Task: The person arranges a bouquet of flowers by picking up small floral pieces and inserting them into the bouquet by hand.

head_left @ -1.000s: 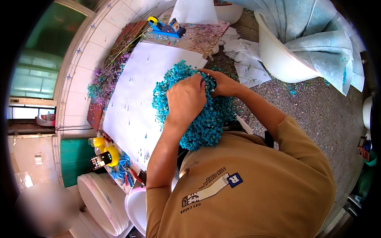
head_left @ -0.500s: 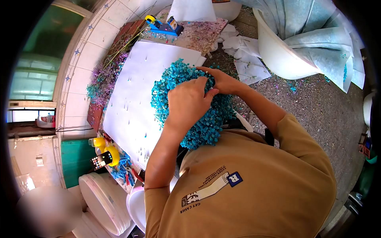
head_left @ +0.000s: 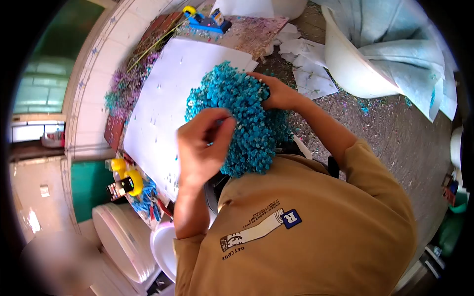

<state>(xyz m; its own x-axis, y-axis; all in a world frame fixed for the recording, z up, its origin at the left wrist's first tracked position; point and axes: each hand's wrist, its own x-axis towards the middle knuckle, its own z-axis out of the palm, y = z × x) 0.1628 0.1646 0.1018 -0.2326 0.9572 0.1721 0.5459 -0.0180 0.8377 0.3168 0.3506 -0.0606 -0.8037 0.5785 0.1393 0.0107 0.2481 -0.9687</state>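
Observation:
A bushy bunch of turquoise-dyed baby's breath [head_left: 232,108] rests against my front, its heads spreading to the left over the white sheets. My right hand [head_left: 279,92] is wrapped round its far right side, the fingertips partly hidden by blossoms. To the left of the bunch, my left hand [head_left: 203,145] hovers with curled fingers, thumb and index drawn close together. It is slightly smeared by motion, and anything between those fingers is too small to make out. White paper sheets [head_left: 163,93] lie on the work surface under and beyond the flowers.
Purple and teal dried flowers [head_left: 127,86] line the left table edge. A blue tape dispenser [head_left: 206,22] stands at the back. Pliers [head_left: 163,207], a phone [head_left: 120,188] and yellow bottles [head_left: 133,181] sit near left. White tubs [head_left: 121,241] and a large basin [head_left: 353,64] flank the table.
My left hand has come off the top of the bunch, moving left and toward me, with fingers curled. The right hand keeps its hold. The view has shifted slightly.

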